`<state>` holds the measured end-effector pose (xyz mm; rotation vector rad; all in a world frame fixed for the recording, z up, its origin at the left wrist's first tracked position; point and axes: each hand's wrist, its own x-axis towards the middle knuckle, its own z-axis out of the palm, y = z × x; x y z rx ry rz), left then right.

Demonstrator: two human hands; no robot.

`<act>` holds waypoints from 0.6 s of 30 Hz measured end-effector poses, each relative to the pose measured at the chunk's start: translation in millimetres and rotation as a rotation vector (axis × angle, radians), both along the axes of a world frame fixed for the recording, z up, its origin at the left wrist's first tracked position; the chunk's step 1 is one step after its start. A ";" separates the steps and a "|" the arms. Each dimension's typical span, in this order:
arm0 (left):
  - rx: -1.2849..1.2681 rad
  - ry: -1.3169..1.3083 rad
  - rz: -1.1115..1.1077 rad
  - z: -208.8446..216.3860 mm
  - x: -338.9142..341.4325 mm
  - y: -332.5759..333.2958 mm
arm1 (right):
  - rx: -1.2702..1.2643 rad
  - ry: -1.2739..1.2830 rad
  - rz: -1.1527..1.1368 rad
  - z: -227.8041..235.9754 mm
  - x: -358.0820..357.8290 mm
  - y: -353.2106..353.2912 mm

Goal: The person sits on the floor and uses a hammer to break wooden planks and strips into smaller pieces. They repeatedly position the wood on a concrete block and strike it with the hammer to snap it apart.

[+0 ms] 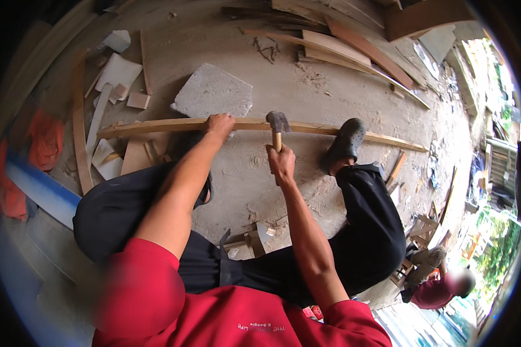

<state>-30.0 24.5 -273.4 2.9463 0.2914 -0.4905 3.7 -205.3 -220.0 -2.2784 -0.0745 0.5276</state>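
A long, narrow wooden strip (312, 128) lies across the floor in front of me, from left to right. My left hand (220, 123) is closed on it, left of its middle; whether a small thing is pinched in the fingers cannot be seen. In my right hand (282, 163) is a claw hammer (278, 121), gripped by its wooden handle. Its dark head overlaps the strip in view, a short way right of my left hand; whether they touch is unclear. My right shoe (348, 139) rests at the strip's right part. Just beyond the left hand sits a pale stone block (214, 91).
Boards (353, 55) are piled at the far right. Wood offcuts (138, 100) and a white piece (119, 72) lie at left, near an orange cloth (45, 140) and a blue-and-white board (40, 188). Another person (434, 292) crouches at lower right, among wood scraps.
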 end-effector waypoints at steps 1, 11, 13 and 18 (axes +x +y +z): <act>-0.001 -0.011 0.016 -2.4 -1.4 0.2 | -0.001 0.035 -0.004 1.2 0.6 4.7; 0.012 -0.058 0.006 -4.6 -8.7 3.0 | -0.026 0.232 -0.060 15.6 -2.4 15.0; 0.018 -0.077 0.000 -4.7 -9.5 3.4 | 0.021 0.092 -0.075 14.1 0.0 13.5; -0.117 0.066 0.052 12.3 -8.1 1.4 | 0.214 -0.155 -0.208 9.0 -23.3 14.6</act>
